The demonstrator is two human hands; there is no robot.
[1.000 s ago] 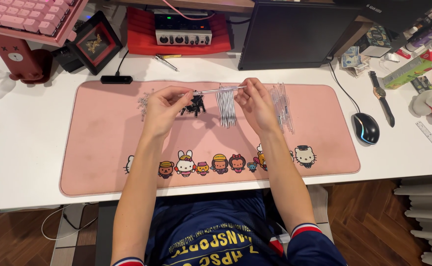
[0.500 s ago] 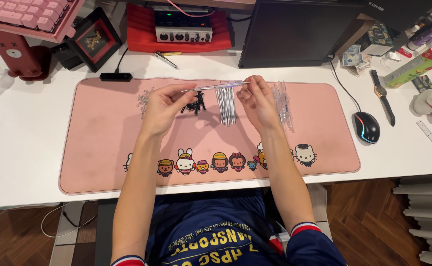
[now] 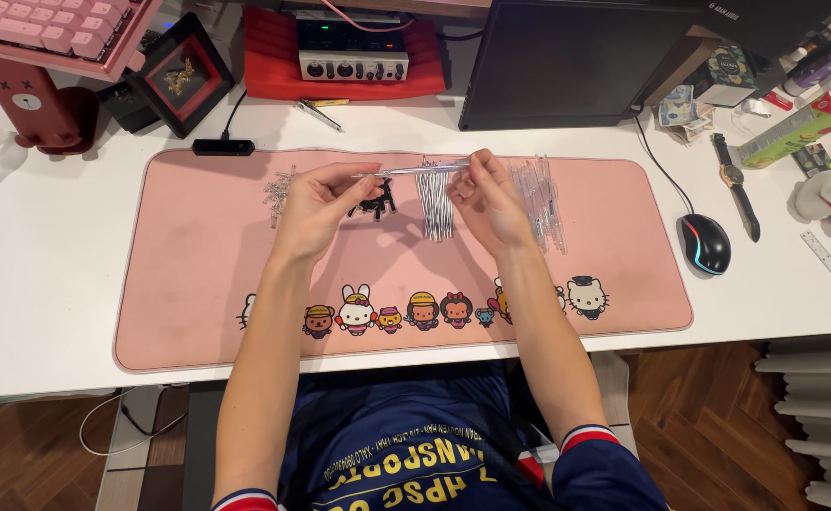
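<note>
**Pen half assembled, piles of parts waiting**

Both hands hold one clear pen barrel above the pink mat: left hand pinched on its tip end, right hand on the other. Judging by the refills, empty barrels, small clips and black caps on the mat, most work remains.

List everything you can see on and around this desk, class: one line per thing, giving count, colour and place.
clear pen tube: one, see-through, held between both hands
refills: a bunch, silvery, mat centre
clear tubes: a pile, see-through, mat right
small black parts: a few, black, mat centre
desk mat: one, pink, on the white desk
mouse: one, black, right of mat
wristwatch: one, dark, right
monitor: one, black, back
left hand: one, on tube
right hand: one, on tube
</note>
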